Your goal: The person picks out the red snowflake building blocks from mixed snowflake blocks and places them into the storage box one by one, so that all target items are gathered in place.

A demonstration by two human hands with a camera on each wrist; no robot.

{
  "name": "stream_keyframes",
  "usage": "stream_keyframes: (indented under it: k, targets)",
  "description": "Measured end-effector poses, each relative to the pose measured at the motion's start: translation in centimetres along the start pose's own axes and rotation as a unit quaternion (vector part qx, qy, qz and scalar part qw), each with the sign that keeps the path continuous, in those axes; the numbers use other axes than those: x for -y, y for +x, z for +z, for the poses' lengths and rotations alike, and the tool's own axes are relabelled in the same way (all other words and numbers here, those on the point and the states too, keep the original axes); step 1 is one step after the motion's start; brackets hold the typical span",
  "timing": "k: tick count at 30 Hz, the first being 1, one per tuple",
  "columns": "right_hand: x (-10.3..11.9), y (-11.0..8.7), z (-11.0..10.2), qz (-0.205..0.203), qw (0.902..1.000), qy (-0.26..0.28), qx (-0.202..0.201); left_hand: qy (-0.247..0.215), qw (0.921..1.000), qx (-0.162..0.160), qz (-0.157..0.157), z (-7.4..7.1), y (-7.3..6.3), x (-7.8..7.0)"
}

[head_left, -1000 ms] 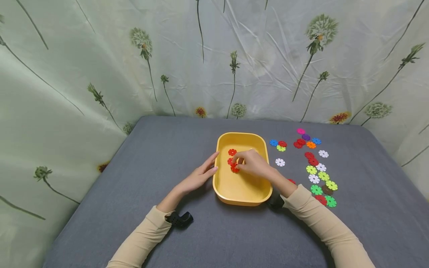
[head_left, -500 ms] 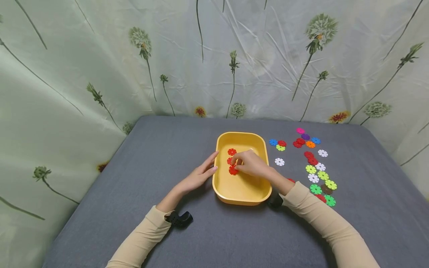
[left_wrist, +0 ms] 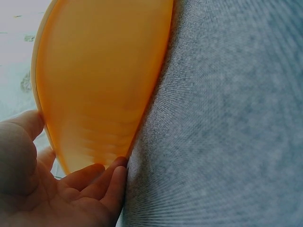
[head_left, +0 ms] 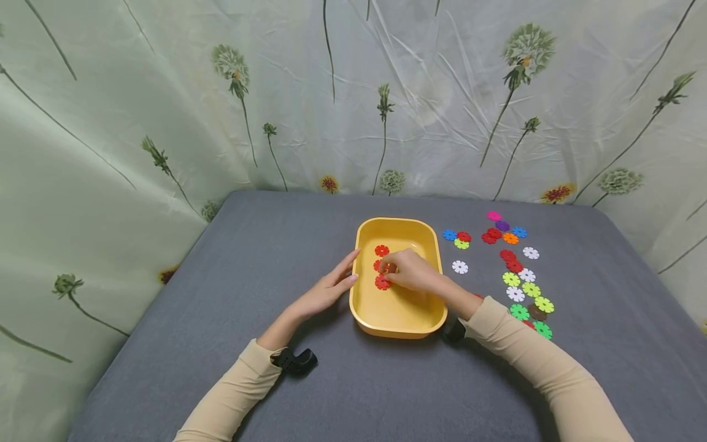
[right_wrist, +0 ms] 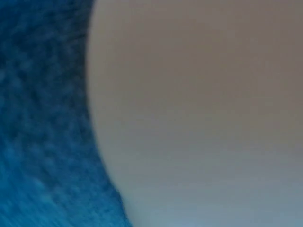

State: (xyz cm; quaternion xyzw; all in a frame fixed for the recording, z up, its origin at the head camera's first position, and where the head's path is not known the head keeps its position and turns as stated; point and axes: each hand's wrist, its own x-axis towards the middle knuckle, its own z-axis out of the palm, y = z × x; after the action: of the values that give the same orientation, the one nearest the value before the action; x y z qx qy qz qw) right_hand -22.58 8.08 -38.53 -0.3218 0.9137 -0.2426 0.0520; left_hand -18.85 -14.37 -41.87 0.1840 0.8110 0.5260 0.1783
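A yellow plastic basin (head_left: 397, 316) sits mid-table, with several red notched discs in a column inside, the top one (head_left: 382, 250) fully visible. The right hand (head_left: 415, 272) reaches in over the right rim. Its thumb and forefinger pinch the lowest red disc (head_left: 381, 283), close over the basin floor. The left hand (head_left: 326, 294) rests with fairly straight fingers against the basin's left side. In the left wrist view the thumb (left_wrist: 31, 124) lies at the rim and the lower fingers touch the outer wall (left_wrist: 104, 85). A blurred pale surface (right_wrist: 199, 104) hides the right hand in its wrist view.
Loose notched discs lie on the grey cloth right of the basin: blue (head_left: 450, 235), white (head_left: 460, 267), green (head_left: 520, 312), yellow (head_left: 511, 279), red, orange and pink. The right forearm (head_left: 530, 362) passes in front of some. A flower-printed curtain (head_left: 309, 123) hangs behind the table.
The right hand has shifted slightly left and down inside the basin, bringing the lowest red disc into line below the others. The left hand has stayed at the basin's side.
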Motion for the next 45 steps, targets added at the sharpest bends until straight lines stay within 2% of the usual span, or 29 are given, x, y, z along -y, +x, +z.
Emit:
stream_keyframes:
  k: [24,25,31,40,45]
  targets:
    - [-0.16,0.35,0.35,-0.008,0.9999,-0.009,-0.002,0.005,0.9999,-0.009,0.002,0.01,-0.41,-0.54]
    - [-0.15,0.33,0.37,-0.008,0.9999,-0.009,-0.003,0.006,0.9999,-0.011,0.003,0.01,-0.25,-0.15]
    - [-0.07,0.2,0.36,-0.004,1.0,-0.005,-0.001,0.011,0.9998,-0.012,0.01,0.08,-0.18,0.02]
    - [0.06,-0.14,0.06,-0.01,0.9995,0.017,-0.025,0.01,0.9999,-0.013,0.003,0.13,-0.18,-0.14]
    - [0.04,-0.29,-0.15,-0.009,0.9993,0.013,-0.033,0.009,0.9999,-0.012,0.002,0.15,-0.14,-0.17]
